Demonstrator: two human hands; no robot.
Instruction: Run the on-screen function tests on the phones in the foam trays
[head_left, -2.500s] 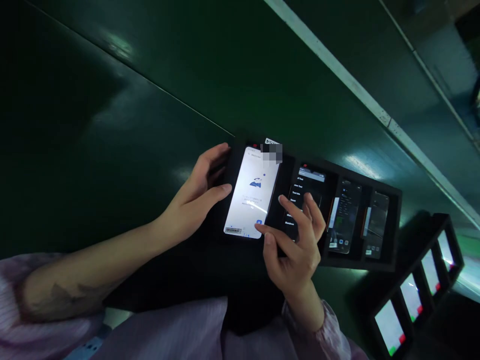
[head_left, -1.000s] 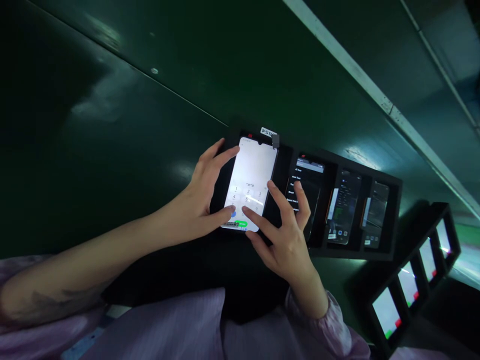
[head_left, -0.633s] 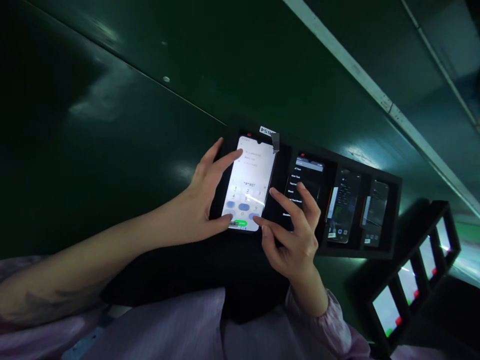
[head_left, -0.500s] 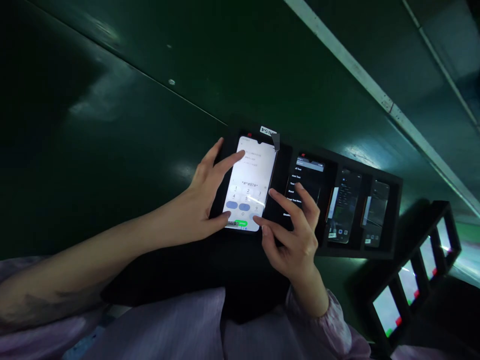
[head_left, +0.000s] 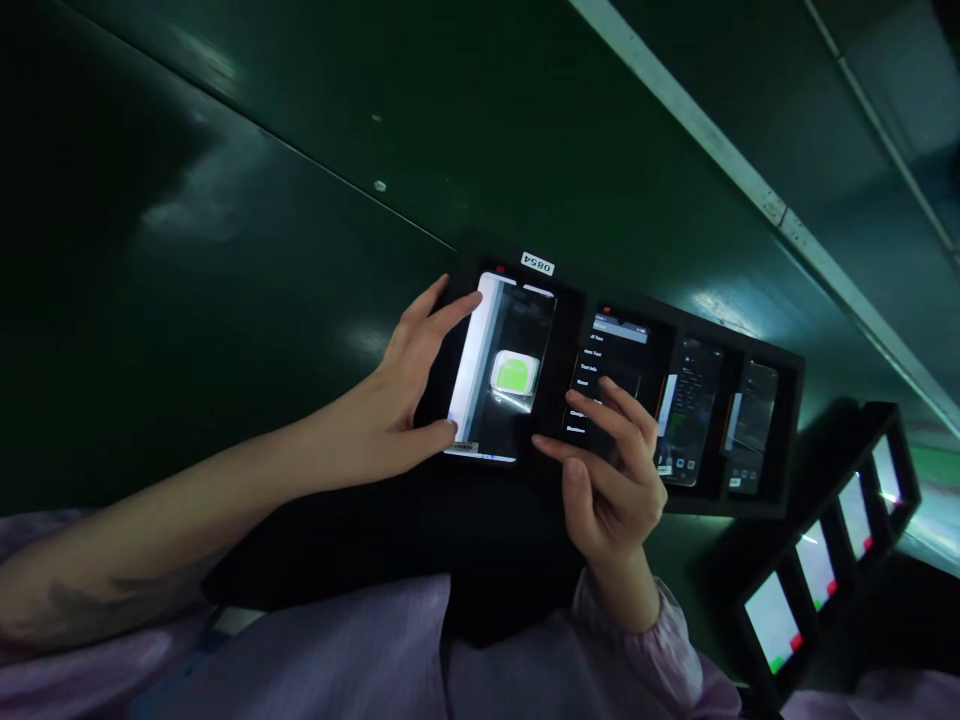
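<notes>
A black tray (head_left: 787, 440) lies on the green belt with several phones in its slots. My left hand (head_left: 405, 400) rests at the left edge of the leftmost phone (head_left: 502, 370), forefinger near its top corner and thumb at its bottom corner, fingers apart. That phone's screen is dark with a green square in its middle and a white strip down its left side. My right hand (head_left: 611, 470) hovers off that phone, fingers loosely spread over the lower part of the second phone (head_left: 611, 375), which shows a dark menu list. It holds nothing.
Two more phones (head_left: 686, 420) sit in the tray's right slots. A white label (head_left: 537, 264) reading 0854 is at the tray's far edge. A second tray (head_left: 825, 590) with several lit white screens lies at the lower right. A pale rail (head_left: 720, 160) runs diagonally beyond.
The leftmost phone's screen went from a white dial pad to a dark screen with a green square. My right hand drew away from it, to the right, over the second phone.
</notes>
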